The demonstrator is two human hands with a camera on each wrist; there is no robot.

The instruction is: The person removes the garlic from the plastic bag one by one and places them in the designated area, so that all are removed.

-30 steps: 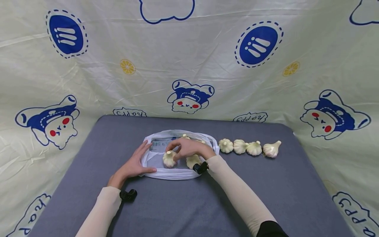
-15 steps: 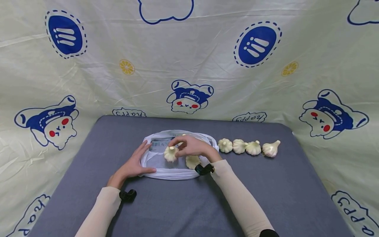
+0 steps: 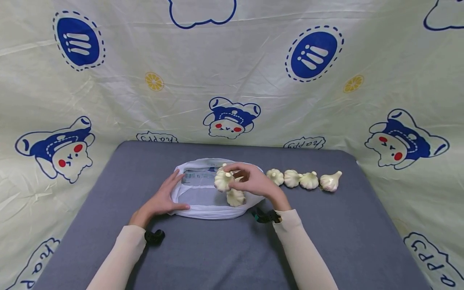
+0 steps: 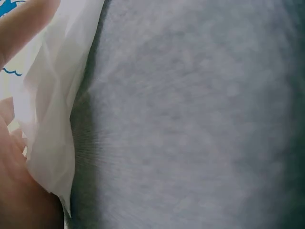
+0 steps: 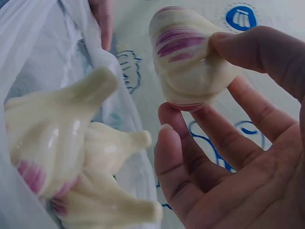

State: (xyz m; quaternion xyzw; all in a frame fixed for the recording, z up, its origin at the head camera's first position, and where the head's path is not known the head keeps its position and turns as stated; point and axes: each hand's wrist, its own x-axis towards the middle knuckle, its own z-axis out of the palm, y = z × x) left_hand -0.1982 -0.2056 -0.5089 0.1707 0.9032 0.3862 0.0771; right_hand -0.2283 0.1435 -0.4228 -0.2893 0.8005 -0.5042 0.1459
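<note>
My right hand [image 3: 252, 180] pinches a garlic bulb [image 3: 222, 181] between thumb and fingers, over the opening of a white plastic bag [image 3: 214, 212]. Purple streaks mark the held bulb [image 5: 183, 57] in the right wrist view. Three more bulbs sit together in the bag there, the largest garlic bulb [image 5: 45, 133] nearest the camera; in the head view one garlic bulb [image 3: 235, 198] shows below the held one. My left hand [image 3: 163, 196] rests at the bag's left rim, fingers extended along it and thumb at the front edge. Thin bag film [image 4: 52, 95] covers part of that hand in the left wrist view.
Several garlic bulbs [image 3: 309, 180] stand in a row on the grey cloth-covered table [image 3: 217, 253], right of the bag. Printed text [image 3: 199, 176] shows on the bag's inner wall. A patterned curtain [image 3: 232, 60] hangs behind the table.
My right hand has raised the garlic bulb from the left part of the bag and carried it right, over the other bulbs. My left hand stays at the rim.
</note>
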